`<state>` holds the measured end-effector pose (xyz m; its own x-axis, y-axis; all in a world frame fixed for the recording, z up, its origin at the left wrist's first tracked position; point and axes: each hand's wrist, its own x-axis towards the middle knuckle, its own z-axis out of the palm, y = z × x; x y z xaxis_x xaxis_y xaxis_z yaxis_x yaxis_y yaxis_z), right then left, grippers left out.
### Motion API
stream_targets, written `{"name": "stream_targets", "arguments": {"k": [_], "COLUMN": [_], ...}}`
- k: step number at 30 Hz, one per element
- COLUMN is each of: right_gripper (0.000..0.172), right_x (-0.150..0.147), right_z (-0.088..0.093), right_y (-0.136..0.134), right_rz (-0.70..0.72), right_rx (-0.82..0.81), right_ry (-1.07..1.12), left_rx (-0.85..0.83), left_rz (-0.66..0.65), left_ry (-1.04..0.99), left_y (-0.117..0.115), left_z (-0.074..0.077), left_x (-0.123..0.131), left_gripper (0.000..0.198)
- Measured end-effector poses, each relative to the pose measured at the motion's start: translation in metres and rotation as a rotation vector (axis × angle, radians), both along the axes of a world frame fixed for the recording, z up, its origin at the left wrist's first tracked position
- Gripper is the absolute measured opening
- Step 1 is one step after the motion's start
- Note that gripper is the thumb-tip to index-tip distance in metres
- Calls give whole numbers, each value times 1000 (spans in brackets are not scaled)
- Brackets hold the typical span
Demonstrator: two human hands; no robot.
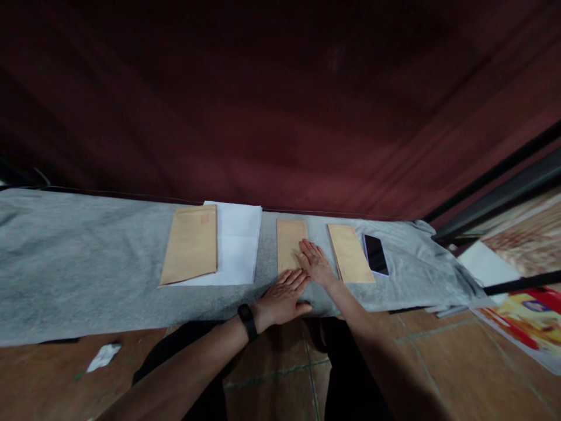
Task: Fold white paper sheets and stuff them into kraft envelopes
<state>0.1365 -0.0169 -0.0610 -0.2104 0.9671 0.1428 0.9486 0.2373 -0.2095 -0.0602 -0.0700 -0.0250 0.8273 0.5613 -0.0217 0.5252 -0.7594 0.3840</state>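
Note:
A small brown envelope (289, 240) lies flat on the grey cloth in front of me. My left hand (284, 294) rests with its fingers stretched out on the envelope's near end, a dark band on its wrist. On the right edge of the same envelope, my right hand (315, 262) lies flat with fingers extended. The fingertips of my left hand come close to the right palm. Both hands cover the envelope's lower right part. To the right is a second narrow stack of brown envelopes (350, 253).
Larger brown envelopes (191, 242) lie at left, partly over white paper sheets (239, 242). A phone (376, 255) lies right of the narrow stack. The grey cloth (87, 257) covers a long narrow surface against a dark red panel (280, 146). White crumpled tissue (104, 357) is on the tiled floor.

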Motion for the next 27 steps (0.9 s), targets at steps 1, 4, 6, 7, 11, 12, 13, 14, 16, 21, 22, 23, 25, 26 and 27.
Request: {"name": "stream_targets", "arguments": {"k": [1, 4, 6, 7, 11, 12, 13, 14, 16, 21, 22, 23, 25, 26, 27], "right_gripper": [52, 53, 55, 56, 61, 61, 61, 62, 63, 63, 62, 62, 60, 59, 58], "right_x": [1, 2, 2, 2, 2, 3, 3, 4, 3, -3, -5, -6, -9, -11, -12], "right_z": [0, 4, 7, 8, 13, 13, 14, 14, 14, 13, 13, 13, 13, 13, 13], "right_y": [-6, -23, -35, -41, -67, -74, -81, -87, -100, -121, -123, -125, -127, -127, -127], "right_rz": [8, 39, 55, 63, 102, 110, 118, 124, 128, 81, 70, 58, 30, 19, 10], "right_rx": [-5, -23, -47, -61, -90, -86, -81, -77, -71, -19, 4, 26, 58, 65, 66], "right_ry": [7, 22, 20, 16, -4, -9, -14, -19, -29, -37, -34, -29, -19, -16, -14], "left_rx": [-3, 4, 16, 22, 40, 46, 53, 61, 79, 135, 146, 158, 182, 193, 200], "left_rz": [-1, 3, 5, 7, 20, 24, 27, 32, 61, 172, 193, 215, 263, 275, 273], "left_ry": [6, 12, 14, 14, 1, 0, 1, 4, 20, 55, 56, 54, 38, 25, 12], "left_y": [0, 0, 0, 0, 2, 2, 2, 2, 0, -14, -17, -19, -22, -22, -21], "left_z": [1, 1, -1, -2, -7, -7, -7, -7, -6, -10, -12, -13, -16, -17, -17], "left_x": [-1, -5, -7, -8, -13, -15, -16, -18, -20, -20, -20, -19, -18, -17, -15], "left_gripper": [74, 72, 71, 71, 67, 66, 66, 65, 65, 71, 73, 74, 75, 74, 72]}}
